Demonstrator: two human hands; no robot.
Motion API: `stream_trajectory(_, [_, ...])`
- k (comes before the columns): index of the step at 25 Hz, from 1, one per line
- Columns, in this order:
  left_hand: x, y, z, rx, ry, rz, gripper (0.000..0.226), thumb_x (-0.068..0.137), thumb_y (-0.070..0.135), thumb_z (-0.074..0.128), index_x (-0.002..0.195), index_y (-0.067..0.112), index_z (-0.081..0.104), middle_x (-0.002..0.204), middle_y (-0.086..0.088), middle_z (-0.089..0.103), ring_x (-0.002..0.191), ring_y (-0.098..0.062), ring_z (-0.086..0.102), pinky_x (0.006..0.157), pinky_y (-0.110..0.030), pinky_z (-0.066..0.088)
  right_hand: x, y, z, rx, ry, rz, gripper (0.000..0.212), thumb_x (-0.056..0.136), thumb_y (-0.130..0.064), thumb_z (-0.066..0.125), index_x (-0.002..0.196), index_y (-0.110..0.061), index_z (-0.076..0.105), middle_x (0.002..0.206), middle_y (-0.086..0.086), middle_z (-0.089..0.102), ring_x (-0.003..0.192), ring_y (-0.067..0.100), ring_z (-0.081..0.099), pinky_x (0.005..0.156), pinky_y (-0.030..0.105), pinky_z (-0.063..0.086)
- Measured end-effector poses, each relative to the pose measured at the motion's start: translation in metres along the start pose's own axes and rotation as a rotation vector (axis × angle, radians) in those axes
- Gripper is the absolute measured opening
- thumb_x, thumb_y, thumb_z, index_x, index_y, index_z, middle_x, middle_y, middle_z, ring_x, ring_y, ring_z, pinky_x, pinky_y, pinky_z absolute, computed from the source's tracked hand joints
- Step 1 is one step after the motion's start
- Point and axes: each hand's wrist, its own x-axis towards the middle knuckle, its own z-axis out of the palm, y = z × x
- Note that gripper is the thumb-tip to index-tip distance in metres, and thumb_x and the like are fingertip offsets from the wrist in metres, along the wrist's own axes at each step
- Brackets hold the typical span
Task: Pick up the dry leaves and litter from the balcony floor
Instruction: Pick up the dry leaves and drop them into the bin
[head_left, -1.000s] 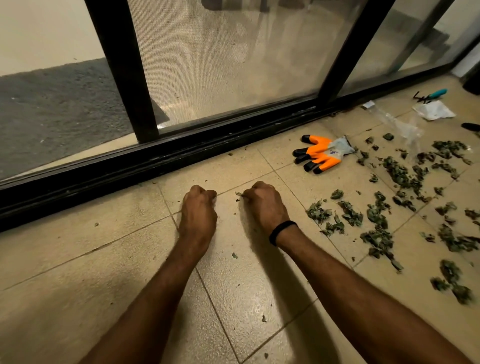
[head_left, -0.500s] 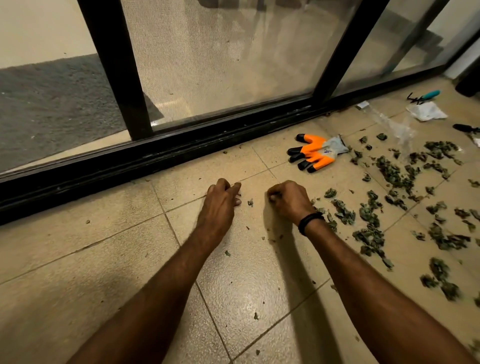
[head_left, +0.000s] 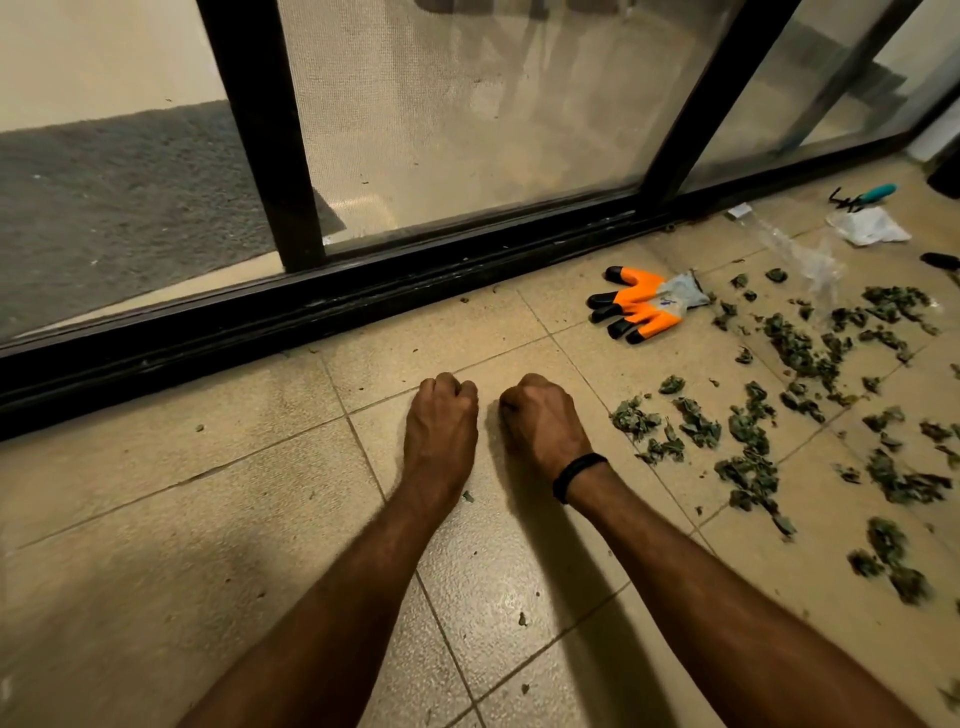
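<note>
My left hand (head_left: 441, 426) and my right hand (head_left: 543, 421) rest knuckles-up on the tiled balcony floor (head_left: 208, 519), close together and just in front of the door track. The fingers of both are curled under into fists; whatever is inside them is hidden. Dry green leaves (head_left: 748, 447) lie scattered in clumps to the right of my right hand. Tiny leaf scraps (head_left: 468, 497) dot the tiles near my forearms.
A black sliding-door track (head_left: 311, 312) with a mesh screen runs across the far side. An orange and black glove (head_left: 641, 304) lies right of the hands. Farther right are a clear plastic bag (head_left: 800, 254), a white wrapper (head_left: 867, 227) and a teal-handled tool (head_left: 867, 195).
Both hands have moved closer together and curled tighter into fists. The small leaf scrap that lay between them half a second ago is gone from sight.
</note>
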Motion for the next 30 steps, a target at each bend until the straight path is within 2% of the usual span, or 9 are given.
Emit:
stream_trajectory(5, [-0.027,-0.008,-0.021,0.049,-0.053,-0.064,0.031,0.09,-0.002,0.044,0.115,0.009,0.059,0.11,-0.012,0.057,0.101,-0.025,0.049,0.082,-0.033,0.043,-0.01,-0.022,0.001,0.092,0.041,0.235,0.021,0.09,-0.003,0.05,0.079,-0.008,0.068,0.086,0.011,0.065,0.082,0.027,0.062,0.064,0.032,0.045])
stream_trajectory(7, [-0.032,-0.02,-0.034,-0.051,-0.066,-0.186,0.025,0.089,0.001,0.051,0.109,0.01,0.064,0.109,-0.011,0.063,0.1,-0.026,0.055,0.081,-0.034,0.046,-0.017,-0.034,-0.003,0.443,-0.024,0.425,0.011,0.084,-0.009,0.065,0.079,-0.011,0.075,0.081,0.005,0.072,0.078,0.019,0.067,0.07,0.03,0.056])
stream_trajectory(10, [-0.044,-0.038,-0.081,-0.299,0.023,-0.412,0.021,0.089,0.004,0.057,0.1,0.009,0.074,0.102,-0.011,0.074,0.096,-0.029,0.066,0.079,-0.032,0.048,-0.033,-0.055,-0.025,1.301,-0.196,0.805,0.009,0.079,0.0,0.074,0.088,-0.002,0.074,0.087,0.015,0.073,0.078,0.023,0.068,0.075,0.036,0.061])
stream_trajectory(13, [-0.055,-0.05,-0.165,-0.449,0.165,-0.53,0.016,0.094,0.014,0.061,0.093,0.011,0.077,0.096,-0.009,0.076,0.095,-0.028,0.068,0.078,-0.028,0.047,-0.034,-0.09,-0.061,1.803,-0.333,0.786,0.008,0.089,0.009,0.059,0.096,0.01,0.063,0.09,0.02,0.065,0.081,0.025,0.064,0.065,0.027,0.061])
stream_trajectory(16, [-0.075,-0.067,-0.263,-0.497,0.33,-0.498,0.014,0.091,0.022,0.066,0.093,0.016,0.079,0.093,-0.002,0.077,0.093,-0.02,0.07,0.084,-0.031,0.054,-0.023,-0.158,-0.102,1.966,-0.493,0.644,0.007,0.094,0.005,0.053,0.091,0.005,0.06,0.09,0.016,0.062,0.075,0.022,0.066,0.056,0.021,0.058])
stream_trajectory(19, [-0.113,-0.093,-0.359,-0.442,0.458,-0.47,0.014,0.09,0.026,0.069,0.095,0.018,0.079,0.092,0.004,0.077,0.088,-0.008,0.069,0.082,-0.023,0.053,-0.031,-0.254,-0.147,1.974,-0.723,0.388,0.008,0.091,0.004,0.055,0.09,0.003,0.063,0.082,0.013,0.066,0.07,0.019,0.069,0.061,0.019,0.058])
stream_trajectory(23, [-0.186,-0.142,-0.471,-0.246,0.604,-0.58,0.014,0.087,0.032,0.07,0.092,0.022,0.079,0.085,0.004,0.076,0.087,-0.013,0.071,0.083,-0.03,0.056,-0.08,-0.384,-0.201,1.845,-0.915,-0.049,0.006,0.089,0.005,0.061,0.093,0.003,0.065,0.087,0.013,0.067,0.084,0.019,0.066,0.069,0.02,0.059])
stream_trajectory(26, [-0.24,-0.184,-0.519,-0.046,0.65,-0.775,0.019,0.085,0.036,0.071,0.091,0.019,0.078,0.09,-0.007,0.076,0.09,-0.024,0.071,0.083,-0.037,0.056,-0.119,-0.471,-0.211,1.614,-0.85,-0.376,0.01,0.085,0.008,0.065,0.095,0.008,0.068,0.084,0.016,0.067,0.075,0.018,0.067,0.071,0.023,0.059])
stream_trajectory(30, [-0.28,-0.25,-0.51,0.026,0.423,-1.089,0.025,0.071,0.029,0.074,0.09,0.014,0.077,0.092,-0.015,0.075,0.089,-0.03,0.072,0.083,-0.04,0.059,-0.151,-0.548,-0.197,0.769,-0.494,-0.739,0.021,0.081,-0.003,0.068,0.102,-0.003,0.075,0.095,0.015,0.074,0.087,0.023,0.071,0.083,0.035,0.058])
